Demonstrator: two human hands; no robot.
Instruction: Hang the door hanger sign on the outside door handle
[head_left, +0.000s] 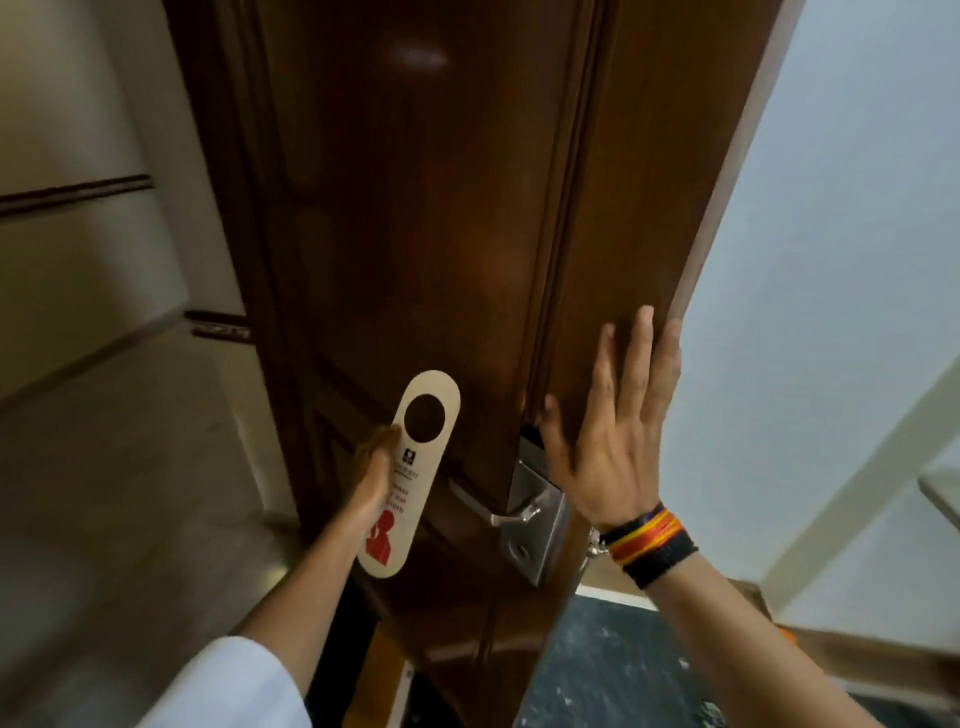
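Observation:
A cream door hanger sign (410, 467) with a round hole near its top and a red figure at the bottom is upright in my left hand (371, 475), which grips its left edge. It hangs in front of the dark wooden door (441, 234), to the left of the silver lever handle (511, 512) on its metal lock plate (540, 545). The sign's hole is above and left of the lever, apart from it. My right hand (613, 431) lies flat and spread against the door near its edge, above the lock plate.
The door stands partly open, its edge (727, 208) running up the right. A pale wall (831, 260) is to the right and a beige wall (78, 260) with a dark rail to the left. Dark speckled floor (613, 665) shows below.

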